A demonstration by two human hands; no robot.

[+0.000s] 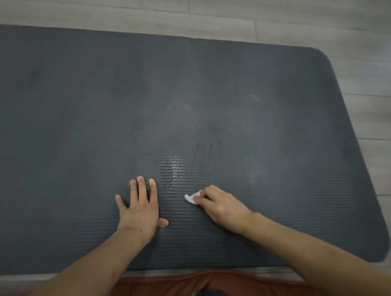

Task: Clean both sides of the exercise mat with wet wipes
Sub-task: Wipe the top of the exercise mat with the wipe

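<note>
A dark grey ribbed exercise mat (pixel 78 107) lies flat on the floor and fills most of the view. Its rounded right end shows; its left side runs out of frame. My left hand (pixel 140 207) presses flat on the mat near the front edge, fingers straight and spread. To its right, my right hand (pixel 221 208) holds a small crumpled white wet wipe (pixel 192 197) against the mat, fingers curled over it. Wet shiny streaks mark the mat just beyond both hands.
Pale wood-look floor (pixel 318 15) surrounds the mat at the back and right. My knees in reddish-brown cloth (pixel 195 285) sit at the mat's front edge.
</note>
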